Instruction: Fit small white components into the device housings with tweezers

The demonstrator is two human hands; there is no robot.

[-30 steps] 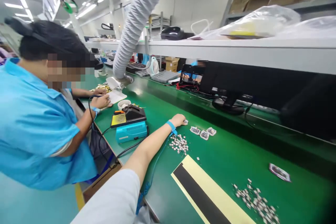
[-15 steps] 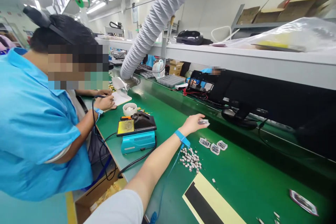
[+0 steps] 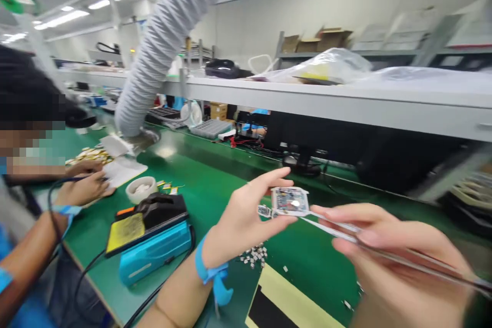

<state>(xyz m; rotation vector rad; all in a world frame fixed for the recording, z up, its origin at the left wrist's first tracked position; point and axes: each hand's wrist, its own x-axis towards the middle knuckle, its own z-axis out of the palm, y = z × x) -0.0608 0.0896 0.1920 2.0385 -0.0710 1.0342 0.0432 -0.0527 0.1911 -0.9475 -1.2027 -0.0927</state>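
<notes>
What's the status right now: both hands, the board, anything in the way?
Left hand holding circuit board, component side showing. Right hand gripping tweezers, tips at board's lower right corner, contact unclear. Board's face largely unobstructed; loose small parts on bench below.

right hand (image 3: 407, 251) entered view; tweezers (image 3: 326, 228) too, tips at circuit board (image 3: 289, 201)

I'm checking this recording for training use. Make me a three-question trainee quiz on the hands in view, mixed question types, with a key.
1. True or false: the left hand holds the board.

2. Fill in: the right hand grips the ____.

3. What colour is the wristband on the left wrist?
A) red
B) blue
C) black

Key: 1. true; 2. tweezers; 3. B.
</notes>
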